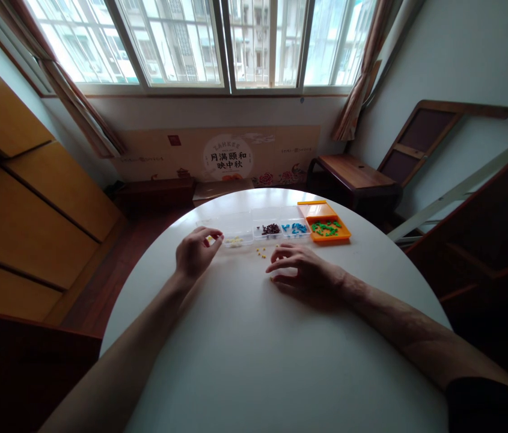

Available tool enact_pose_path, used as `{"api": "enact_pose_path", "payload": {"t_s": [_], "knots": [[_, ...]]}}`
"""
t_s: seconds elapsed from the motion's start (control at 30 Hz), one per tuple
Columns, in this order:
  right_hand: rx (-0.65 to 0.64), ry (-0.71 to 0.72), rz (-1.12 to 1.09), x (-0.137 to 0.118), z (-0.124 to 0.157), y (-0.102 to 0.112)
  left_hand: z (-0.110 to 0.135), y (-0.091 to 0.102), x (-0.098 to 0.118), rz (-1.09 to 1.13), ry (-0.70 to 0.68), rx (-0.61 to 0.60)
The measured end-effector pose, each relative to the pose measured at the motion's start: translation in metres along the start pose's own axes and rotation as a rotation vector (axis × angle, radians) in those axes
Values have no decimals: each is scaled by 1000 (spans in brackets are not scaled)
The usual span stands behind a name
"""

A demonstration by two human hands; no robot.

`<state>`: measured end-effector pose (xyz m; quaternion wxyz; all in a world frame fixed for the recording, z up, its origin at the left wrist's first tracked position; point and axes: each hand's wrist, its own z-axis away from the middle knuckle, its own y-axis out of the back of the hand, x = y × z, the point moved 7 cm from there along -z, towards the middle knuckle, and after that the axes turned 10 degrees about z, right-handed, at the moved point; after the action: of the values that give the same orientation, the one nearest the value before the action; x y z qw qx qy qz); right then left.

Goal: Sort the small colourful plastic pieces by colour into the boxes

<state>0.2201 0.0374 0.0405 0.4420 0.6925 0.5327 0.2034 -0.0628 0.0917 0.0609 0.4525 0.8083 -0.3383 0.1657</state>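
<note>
My left hand (196, 251) is at the left end of a row of clear plastic boxes (245, 228), its thumb and index finger pinched together. What they hold, if anything, is too small to make out. Pale yellow pieces (235, 240) lie in the compartment beside it. Over the white table, my right hand (302, 266) has its fingers bent and apart. A small yellow piece (272, 278) lies at its thumb tip. Several loose yellow pieces (261, 253) are scattered on the table between the hands.
Dark brown pieces (270, 229) and blue pieces (296, 228) fill neighbouring clear compartments. An orange box (331, 239) with its lid raised holds green pieces (326, 228). All stand on a round white table (254, 349). A wooden bench (355, 171) stands beyond, below the window.
</note>
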Motion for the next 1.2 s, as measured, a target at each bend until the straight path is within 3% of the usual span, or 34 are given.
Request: {"api": "enact_pose_path", "payload": {"t_s": [0.23, 0.47, 0.67, 0.8, 1.0, 1.2], "knots": [[-33, -20, -46, 2, 0, -3, -6, 10, -30, -155, 159, 4], [-24, -20, -50, -1, -1, -1, -4, 8, -30, -179, 157, -16], [129, -20, 101, 10, -1, 1, -4, 8, -20, -180, 107, 5], [125, -81, 207, 19, 1, -4, 1, 1, 1, -81, -7, -33], [74, -130, 258, 23, 1, -10, 24, -36, 46, 37, -324, -289], [72, -128, 260, 23, 2, -11, 38, -58, 57, 72, -431, -396]]}}
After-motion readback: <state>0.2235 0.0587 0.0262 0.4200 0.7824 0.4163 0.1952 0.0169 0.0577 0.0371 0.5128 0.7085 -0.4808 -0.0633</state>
